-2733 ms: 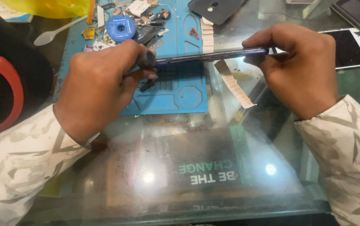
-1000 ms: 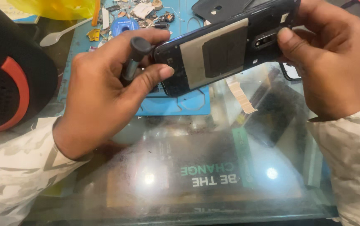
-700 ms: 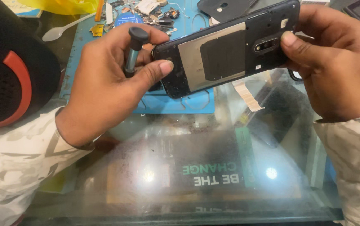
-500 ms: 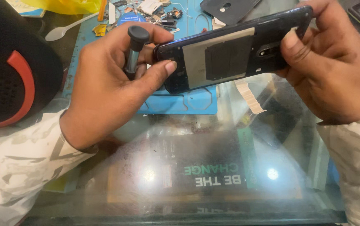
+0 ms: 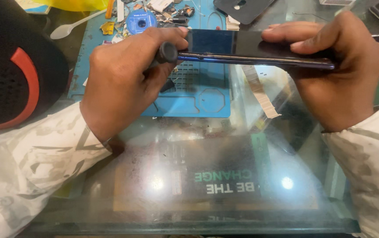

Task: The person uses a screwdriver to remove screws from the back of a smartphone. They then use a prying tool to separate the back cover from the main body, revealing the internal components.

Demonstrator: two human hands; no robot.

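Above the blue mat (image 5: 207, 99) on the glass bench (image 5: 242, 176), the phone (image 5: 251, 47) lies edge-on between both hands, right hand (image 5: 339, 75) gripping its three-o'clock end, left hand (image 5: 123, 79) clasping a dark tool (image 5: 166, 53) at nine o'clock.

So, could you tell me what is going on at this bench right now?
A person holds a dark smartphone level and nearly edge-on above a glass table. The right hand grips one end. The left hand grips the other end and also holds a dark-handled tool beside the phone's edge. Beneath lies a blue work mat strewn with small parts, with a white plastic spoon beside it.
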